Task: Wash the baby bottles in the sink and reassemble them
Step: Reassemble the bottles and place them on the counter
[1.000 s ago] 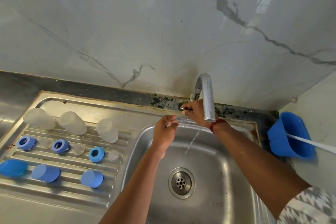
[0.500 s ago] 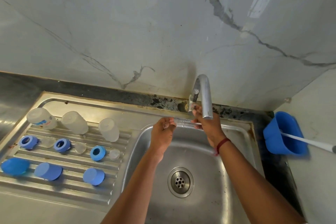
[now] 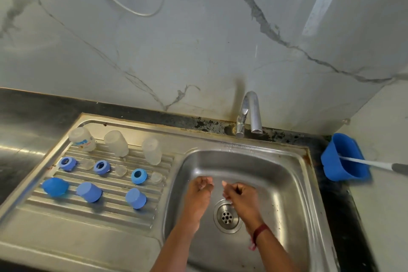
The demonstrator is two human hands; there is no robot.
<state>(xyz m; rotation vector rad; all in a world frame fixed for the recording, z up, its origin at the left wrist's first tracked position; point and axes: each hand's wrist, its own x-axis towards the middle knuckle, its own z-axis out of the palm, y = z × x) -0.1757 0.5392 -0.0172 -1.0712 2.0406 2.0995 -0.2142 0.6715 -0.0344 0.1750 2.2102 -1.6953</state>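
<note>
Though left hand (image 3: pixel 199 192) and right hand (image 3: pixel 241 195) curl, fingertips (image 3: pixel 206 181) blur (grip unclear).

Soft, fairly dim, even light. Bright glare streak on wall (image 3: pixel 320 0), upper right; sheen on sink (image 3: pixel 284 194) right side. Faint tap (image 3: pixel 251 112) shadow on wall. Left hand (image 3: pixel 199 192), right hand (image 3: pixel 240 194) slightly motion-blurred. Fisheye bows sink edges.
</note>
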